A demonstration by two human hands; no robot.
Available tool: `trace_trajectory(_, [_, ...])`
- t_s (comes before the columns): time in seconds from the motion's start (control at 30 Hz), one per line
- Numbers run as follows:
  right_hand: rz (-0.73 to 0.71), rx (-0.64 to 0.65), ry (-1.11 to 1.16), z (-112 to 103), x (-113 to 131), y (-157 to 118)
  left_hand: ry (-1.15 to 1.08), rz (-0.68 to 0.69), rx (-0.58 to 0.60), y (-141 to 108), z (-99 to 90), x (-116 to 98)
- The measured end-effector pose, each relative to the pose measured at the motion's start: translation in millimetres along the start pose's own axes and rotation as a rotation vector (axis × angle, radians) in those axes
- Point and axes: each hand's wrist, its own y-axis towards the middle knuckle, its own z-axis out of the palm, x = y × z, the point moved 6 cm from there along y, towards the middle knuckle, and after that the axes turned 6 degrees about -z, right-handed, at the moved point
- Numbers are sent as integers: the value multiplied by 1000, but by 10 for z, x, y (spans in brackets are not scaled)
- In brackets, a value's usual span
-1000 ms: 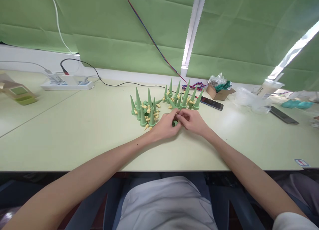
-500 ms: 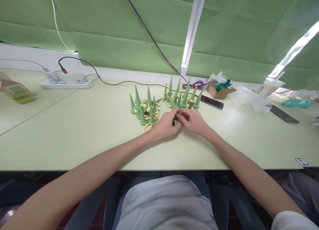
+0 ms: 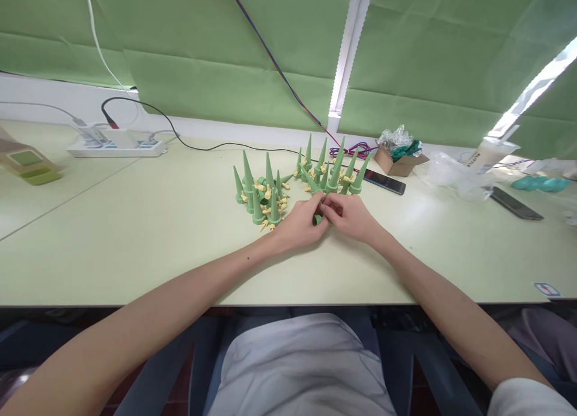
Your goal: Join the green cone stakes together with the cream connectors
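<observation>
My left hand (image 3: 303, 222) is closed around a green plastic plant watering spike, whose round hollow end (image 3: 317, 220) shows below the fingers. Against its fingertips, my right hand (image 3: 349, 214) pinches at the same piece; whatever small part lies between the fingers is hidden. Left of the hands stands a group of green watering spikes (image 3: 249, 178), points up, with small yellow valves (image 3: 267, 193) among them. A second group of spikes (image 3: 336, 169) rises just behind the hands, also mixed with yellow valves.
Behind to the right lie a phone (image 3: 383, 182), a small cardboard box (image 3: 400, 162) with crumpled plastic, a clear bag (image 3: 460, 178) and a dark phone-like slab (image 3: 515, 204). At the back left is a power strip (image 3: 116, 149) with cables. A brown-green carton (image 3: 29, 163) sits far left.
Both hands stay together at the same spike with hardly any finger movement. The whole view has shifted very slightly.
</observation>
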Motion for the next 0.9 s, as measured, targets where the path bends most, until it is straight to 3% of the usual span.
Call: trace_trajectory(0.9, [-40,67,-59,2,39,-9,116,8,27,27,15,27])
